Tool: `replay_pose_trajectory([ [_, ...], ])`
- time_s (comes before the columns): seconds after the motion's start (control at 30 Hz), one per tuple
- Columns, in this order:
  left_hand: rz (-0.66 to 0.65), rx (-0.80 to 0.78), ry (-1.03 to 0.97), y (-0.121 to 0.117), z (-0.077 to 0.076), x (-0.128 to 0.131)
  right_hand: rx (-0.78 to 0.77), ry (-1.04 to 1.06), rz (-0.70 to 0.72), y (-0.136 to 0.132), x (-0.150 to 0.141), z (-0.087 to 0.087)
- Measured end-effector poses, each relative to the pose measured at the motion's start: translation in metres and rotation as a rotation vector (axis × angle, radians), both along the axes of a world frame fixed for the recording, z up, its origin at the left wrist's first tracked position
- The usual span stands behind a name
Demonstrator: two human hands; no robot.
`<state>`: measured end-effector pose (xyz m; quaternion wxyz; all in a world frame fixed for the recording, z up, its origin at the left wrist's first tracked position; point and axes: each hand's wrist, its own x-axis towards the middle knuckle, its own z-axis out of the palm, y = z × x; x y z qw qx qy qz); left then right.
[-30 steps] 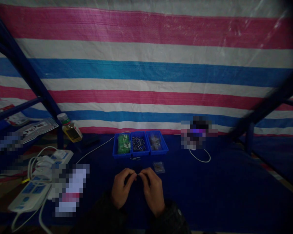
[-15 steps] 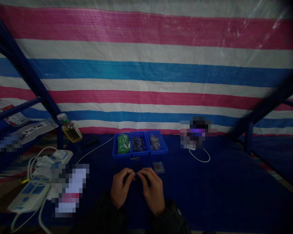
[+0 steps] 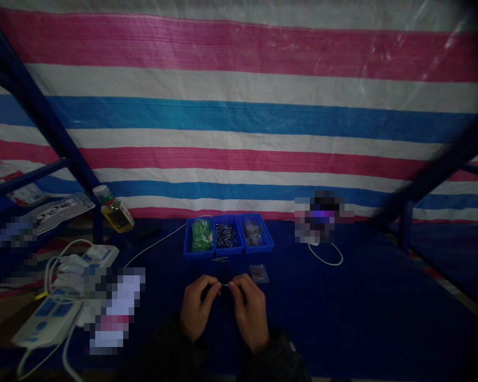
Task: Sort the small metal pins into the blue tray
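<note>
Between my two hands is a small, thin, shiny metal piece [image 3: 225, 285], too small to name its kind. My left hand [image 3: 198, 309] pinches one end with thumb and forefinger. The other end sits in the closed fingertips of my right hand [image 3: 250, 314]. Just beyond the hands, a few slim metal pins [image 3: 221, 259] lie on the blue table surface [image 3: 342, 318]. A small clear plastic bag [image 3: 258, 273] with brownish contents lies past my right hand. Three joined blue bins [image 3: 228, 252] stand behind, containing a green packet [image 3: 202, 235], several metal pins [image 3: 225, 235] and clear bags [image 3: 253, 233].
To the left are white power strips [image 3: 48, 318] with plugs and cables, a blurred-out phone-like object [image 3: 117, 310] and a bottle of yellow liquid [image 3: 117, 213]. A blurred device [image 3: 322, 215] with a white cable stands at the back right. Blue frame posts flank the table.
My right fingertips have shifted slightly right, so a little more of the metal piece shows between the hands. My left hand stays almost still.
</note>
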<state>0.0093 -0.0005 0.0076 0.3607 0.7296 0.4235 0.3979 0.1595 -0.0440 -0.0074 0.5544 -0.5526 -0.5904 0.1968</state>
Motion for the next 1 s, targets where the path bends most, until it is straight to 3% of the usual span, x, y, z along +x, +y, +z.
replay_pose_trajectory([
  [0.4,0.017,-0.006,-0.022,-0.0008,0.0061,0.0,0.127,0.01,-0.003,-0.0002,0.0026,0.001],
  [0.73,0.002,0.002,-0.019,0.0011,-0.0017,-0.0019,0.152,-0.002,-0.028,-0.0002,0.002,0.0015],
  [1.0,0.0,-0.008,-0.014,-0.0002,0.0017,-0.0022,0.143,0.002,-0.012,0.0005,0.0026,0.0008],
])
